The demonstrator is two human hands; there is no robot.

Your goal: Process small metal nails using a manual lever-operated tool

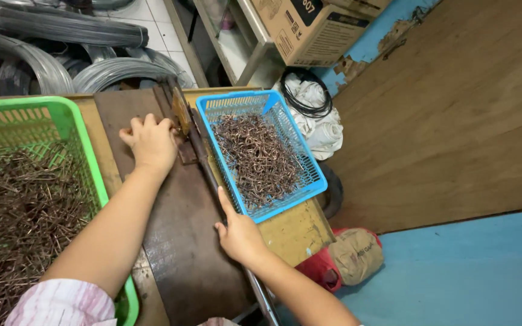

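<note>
Your desk (300, 232) is a worn yellowish wooden top with a dark steel plate (182, 241) laid along its middle, and on that plate sits a lever bending jig (183, 130) with a long metal handle (212, 181) running back toward you. Judged from its look, the jig is heavy, rigid steel, fixed in place; take it by the handle's near end, where the leverage is best, and keep fingers off the hinge.

Your right hand (238, 234) is on that near end, fingers curled loosely round the bar with the forefinger pointing up along it. Your left hand (150, 142) lies palm down on the plate beside the jig's head, fingers bent at the clamp; whether it pins a wire piece there I cannot tell, as the knuckles hide it.

The green basket (86, 151) at left holds straight coppery wire pieces (19, 217): light, stiff, sharp-ended, prone to tangle, so pick one by its middle. The blue basket (300, 181) at right, touching the jig side, holds bent wire hooks (255, 157), which will snag together.

Room: cramped workshop, blue floor (454, 271), wooden panel (454, 108), wire coils (49, 66) behind the desk, a cardboard box (309, 30) on a rack, and a white cloth bundle (321, 121) with black cable.
</note>
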